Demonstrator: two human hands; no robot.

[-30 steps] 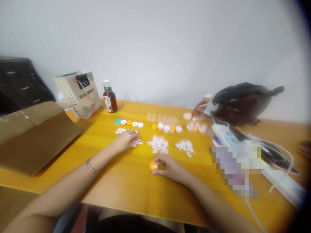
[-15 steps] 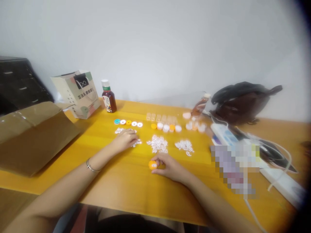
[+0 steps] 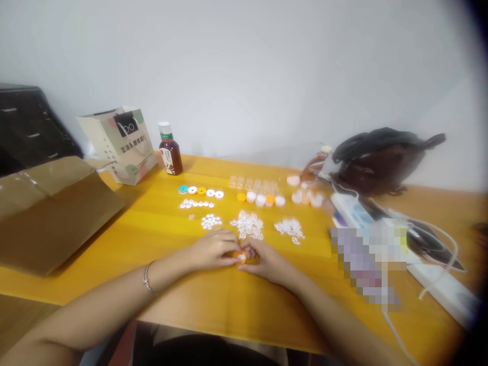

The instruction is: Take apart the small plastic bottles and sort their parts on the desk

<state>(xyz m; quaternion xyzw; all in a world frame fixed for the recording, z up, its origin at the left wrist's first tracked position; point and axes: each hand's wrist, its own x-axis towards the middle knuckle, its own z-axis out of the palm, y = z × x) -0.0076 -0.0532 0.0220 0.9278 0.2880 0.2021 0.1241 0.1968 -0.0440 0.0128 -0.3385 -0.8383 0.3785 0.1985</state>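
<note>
My right hand (image 3: pixel 267 262) rests on the yellow table (image 3: pixel 198 300) and pinches a small orange cap (image 3: pixel 240 255). My left hand (image 3: pixel 209 248) has come against it, fingertips pinched at the same cap, perhaps with a tiny white piece that I cannot make out. Just beyond my hands lie piles of small white plastic pieces (image 3: pixel 248 225), another pile of them (image 3: pixel 290 229) and a cluster of white discs (image 3: pixel 210 221). Farther back stand rows of coloured round caps (image 3: pixel 201 191) and more caps (image 3: pixel 261 199).
A cardboard box (image 3: pixel 53 213) sits at the left, with a paper bag (image 3: pixel 121 145) and a dark drink bottle (image 3: pixel 170 151) behind it. At the right are a dark bag (image 3: pixel 381 160), a power strip (image 3: pixel 353 211) with cables, and a second bottle (image 3: pixel 314 165).
My left hand left the white pieces at the left pile and moved right and toward me to meet my right hand at the orange cap. My right hand stayed in place.
</note>
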